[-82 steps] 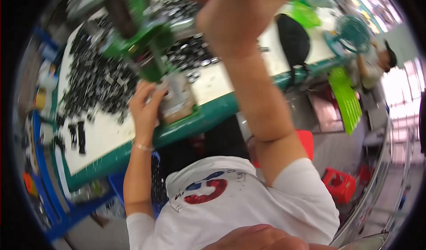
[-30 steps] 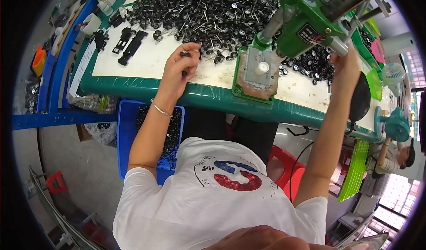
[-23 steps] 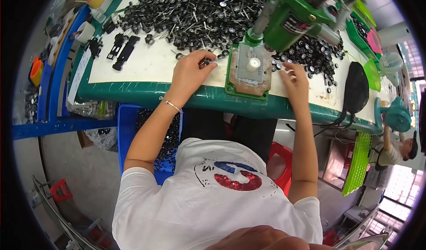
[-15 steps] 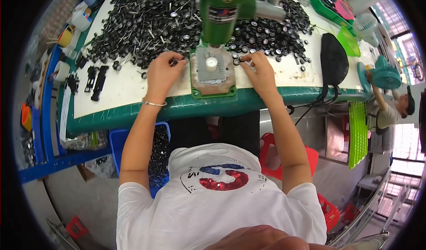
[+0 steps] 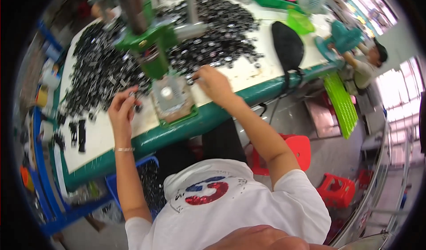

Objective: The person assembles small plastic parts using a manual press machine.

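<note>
A green bench press (image 5: 155, 64) stands over its base, where a grey plate (image 5: 171, 101) carries a white round peg (image 5: 166, 92). To the left of the base, my left hand (image 5: 121, 112) is closed in a pinch on a small dark round part like a wheel (image 5: 134, 94), partly hidden by the fingers. My right hand (image 5: 215, 86), on the other side, pinches a small black wheel (image 5: 191, 80) at its fingertips, beside the plate. Blur softens the details of both parts.
A wide heap of small black parts (image 5: 97, 66) spreads behind the press. Two black strips (image 5: 81, 135) lie at the left. A black padded cover (image 5: 286, 46) and a green basket (image 5: 300, 21) are at the right. Beyond them a person (image 5: 366, 66) is by a teal fan (image 5: 346, 36).
The view has turned, so the bench and press now sit tilted and further left. My left hand is further from the press base; my right hand remains beside it.
</note>
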Motion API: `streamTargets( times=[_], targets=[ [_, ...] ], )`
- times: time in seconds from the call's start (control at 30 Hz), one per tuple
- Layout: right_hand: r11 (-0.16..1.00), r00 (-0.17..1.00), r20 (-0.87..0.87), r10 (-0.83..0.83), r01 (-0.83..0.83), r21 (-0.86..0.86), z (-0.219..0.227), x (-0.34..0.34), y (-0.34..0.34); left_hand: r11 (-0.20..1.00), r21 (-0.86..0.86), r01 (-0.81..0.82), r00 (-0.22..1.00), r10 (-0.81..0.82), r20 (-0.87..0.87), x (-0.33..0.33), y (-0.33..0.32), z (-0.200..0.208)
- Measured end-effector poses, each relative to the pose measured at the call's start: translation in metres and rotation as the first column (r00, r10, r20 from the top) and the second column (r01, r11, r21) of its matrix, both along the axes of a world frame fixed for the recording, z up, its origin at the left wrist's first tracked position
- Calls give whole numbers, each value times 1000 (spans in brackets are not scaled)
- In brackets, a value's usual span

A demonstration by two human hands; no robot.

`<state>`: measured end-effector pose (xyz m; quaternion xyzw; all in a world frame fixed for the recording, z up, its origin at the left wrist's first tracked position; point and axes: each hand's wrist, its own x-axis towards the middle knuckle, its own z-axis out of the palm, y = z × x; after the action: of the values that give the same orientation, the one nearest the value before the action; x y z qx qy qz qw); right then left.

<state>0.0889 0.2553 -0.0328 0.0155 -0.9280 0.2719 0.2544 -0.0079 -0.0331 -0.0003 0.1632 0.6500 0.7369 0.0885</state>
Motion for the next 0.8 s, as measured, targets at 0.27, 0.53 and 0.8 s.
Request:
streamTargets(
  times=[0.27, 0.53, 0.8],
  targets=[
    [959, 998, 31, -57, 63, -275, 17, 9, -6, 969, 241, 58, 985, -95, 145, 3, 9, -24],
    [852, 981, -54, 189, -191, -487, 38, 1, -32, 991, 75, 113, 984, -122, 132, 29, 10, -12],
    [760, 965, -58, 258, -239, -605, 42, 6, -49, 984, 96, 152, 966, -169, 195, 33, 25, -7]
  ],
)
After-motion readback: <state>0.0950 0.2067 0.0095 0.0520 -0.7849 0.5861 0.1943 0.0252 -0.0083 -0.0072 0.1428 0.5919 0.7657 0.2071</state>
